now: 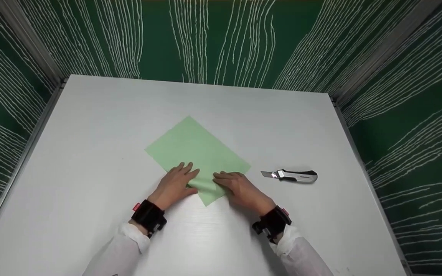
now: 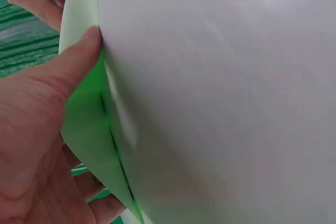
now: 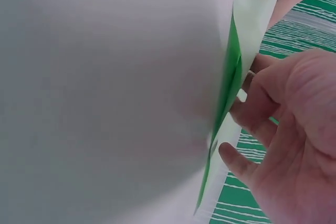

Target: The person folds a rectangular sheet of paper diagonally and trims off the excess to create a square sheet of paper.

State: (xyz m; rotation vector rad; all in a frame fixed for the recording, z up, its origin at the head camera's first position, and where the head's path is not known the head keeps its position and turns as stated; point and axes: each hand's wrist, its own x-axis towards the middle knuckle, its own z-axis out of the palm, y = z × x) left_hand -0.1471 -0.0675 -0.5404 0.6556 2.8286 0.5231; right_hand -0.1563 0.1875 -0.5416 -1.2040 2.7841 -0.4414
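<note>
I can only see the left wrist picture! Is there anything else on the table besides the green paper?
Observer: Yes, the head view shows a utility knife on the white table, to the right of the green paper.
Operator: Uh-oh, is the pointy bit out?
Observer: Yes, its blade sticks out.
Operator: And where's the paper's far corner?
Observer: It lies beyond both the left hand and the right hand, pointing away from the person.
</note>
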